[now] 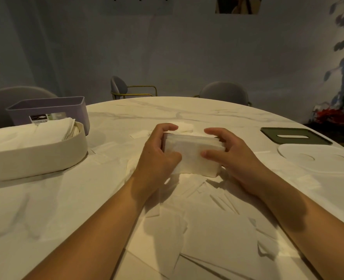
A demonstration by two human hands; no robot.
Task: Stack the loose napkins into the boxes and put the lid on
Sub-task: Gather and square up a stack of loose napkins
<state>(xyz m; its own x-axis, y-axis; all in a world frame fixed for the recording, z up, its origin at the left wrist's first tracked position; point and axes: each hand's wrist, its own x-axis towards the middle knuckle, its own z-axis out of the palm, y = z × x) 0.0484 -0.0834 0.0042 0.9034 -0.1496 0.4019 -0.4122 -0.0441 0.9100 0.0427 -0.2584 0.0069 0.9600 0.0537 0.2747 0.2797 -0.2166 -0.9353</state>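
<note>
A thick stack of white napkins [193, 156] stands on edge at the table's middle. My left hand [157, 152] grips its left end, thumb in front and fingers curled over the top. My right hand [229, 152] grips its right end the same way. Loose napkins [207, 219] lie scattered flat on the table below the stack and towards me. A cream oval box [35, 158] at the left holds a layer of napkins. Behind it stands a purple box [52, 110]. A dark green lid [294, 136] with a slot and a white oval lid [318, 160] lie at the right.
The round marble table [167, 110] curves away at the back. Grey chairs [223, 91] stand behind its far edge, another at the far left. A plant with red flowers [330, 116] is at the right wall.
</note>
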